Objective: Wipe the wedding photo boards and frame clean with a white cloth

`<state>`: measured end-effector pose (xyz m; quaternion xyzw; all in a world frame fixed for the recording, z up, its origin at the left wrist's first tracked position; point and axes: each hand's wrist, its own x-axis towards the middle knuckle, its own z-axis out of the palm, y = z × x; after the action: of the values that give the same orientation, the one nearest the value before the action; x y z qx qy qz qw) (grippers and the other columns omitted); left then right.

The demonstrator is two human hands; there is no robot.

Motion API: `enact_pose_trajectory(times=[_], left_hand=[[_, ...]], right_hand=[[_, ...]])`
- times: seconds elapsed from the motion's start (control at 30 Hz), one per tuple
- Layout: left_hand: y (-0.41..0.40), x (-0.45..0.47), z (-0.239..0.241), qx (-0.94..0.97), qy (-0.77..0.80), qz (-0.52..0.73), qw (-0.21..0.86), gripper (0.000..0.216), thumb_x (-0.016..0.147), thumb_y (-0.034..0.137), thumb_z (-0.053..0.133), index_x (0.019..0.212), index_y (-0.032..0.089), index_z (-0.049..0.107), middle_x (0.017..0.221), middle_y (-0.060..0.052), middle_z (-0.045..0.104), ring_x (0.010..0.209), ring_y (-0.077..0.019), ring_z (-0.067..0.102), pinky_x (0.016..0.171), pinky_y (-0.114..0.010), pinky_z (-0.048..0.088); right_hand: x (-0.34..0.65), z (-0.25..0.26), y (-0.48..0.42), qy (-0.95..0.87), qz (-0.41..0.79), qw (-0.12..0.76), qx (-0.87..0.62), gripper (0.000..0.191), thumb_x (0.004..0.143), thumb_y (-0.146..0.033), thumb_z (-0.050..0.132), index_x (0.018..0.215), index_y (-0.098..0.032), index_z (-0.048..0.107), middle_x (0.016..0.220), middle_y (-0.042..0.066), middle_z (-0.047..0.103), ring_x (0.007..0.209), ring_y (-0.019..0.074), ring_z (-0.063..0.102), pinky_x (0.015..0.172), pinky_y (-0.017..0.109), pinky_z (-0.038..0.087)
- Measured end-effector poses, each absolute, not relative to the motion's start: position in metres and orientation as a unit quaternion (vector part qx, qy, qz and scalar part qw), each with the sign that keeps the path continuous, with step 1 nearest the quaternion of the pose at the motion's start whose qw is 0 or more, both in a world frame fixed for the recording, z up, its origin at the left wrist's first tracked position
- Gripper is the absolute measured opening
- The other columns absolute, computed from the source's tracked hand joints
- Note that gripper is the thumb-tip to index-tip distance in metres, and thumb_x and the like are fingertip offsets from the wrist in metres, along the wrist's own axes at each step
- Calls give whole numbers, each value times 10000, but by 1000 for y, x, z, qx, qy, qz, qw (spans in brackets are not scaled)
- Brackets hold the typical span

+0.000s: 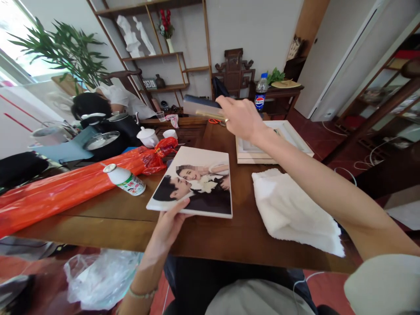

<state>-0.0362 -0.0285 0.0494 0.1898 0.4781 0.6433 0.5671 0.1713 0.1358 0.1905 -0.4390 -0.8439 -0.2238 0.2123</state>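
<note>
My left hand [172, 223] grips the lower edge of a white-edged photo panel [206, 203], its thumb on the front and its fingers beneath. The panel is tilted over the wooden table and carries a printed picture of two people. Above and beyond it, my right hand [241, 116] is closed on a flat, dark, oblong object [200, 105] with a paler lower side; its kind is unclear. This object is apart from the panel. A white cloth [292, 210] lies crumpled on the table under my right forearm.
White box-like frames [244, 153] stand behind the cloth, near a cola bottle [260, 94]. Orange-handled scissors [216, 121] lie at the back. Left are a white spray can [124, 178], a red plastic-wrapped bundle [98, 179] and a lidded cup [147, 136]. Below hangs a plastic bag [101, 275].
</note>
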Motion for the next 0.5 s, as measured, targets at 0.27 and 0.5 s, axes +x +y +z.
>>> enact_pose_trajectory(times=[0.27,0.5], left_hand=[[47,-40,53,282,439,601,605,319,705,3,649,989,141,692,954,-63,742,825,-218,712,656,-301,626],[97,-25,48,219,434,593,642,227,744,-12,614,922,109,685,818,-64,735,731,-161,703,717,-282,608]], right_hand=[[238,215,63,-770,-315,328,-447,300,954,-283,329,1187,-209,503,984,81,671,837,206,632,673,320,440],[303,208,-6,-733,-299,303,-531,422,856,-318,425,1253,-246,550,871,68,690,737,206,642,579,337,425]])
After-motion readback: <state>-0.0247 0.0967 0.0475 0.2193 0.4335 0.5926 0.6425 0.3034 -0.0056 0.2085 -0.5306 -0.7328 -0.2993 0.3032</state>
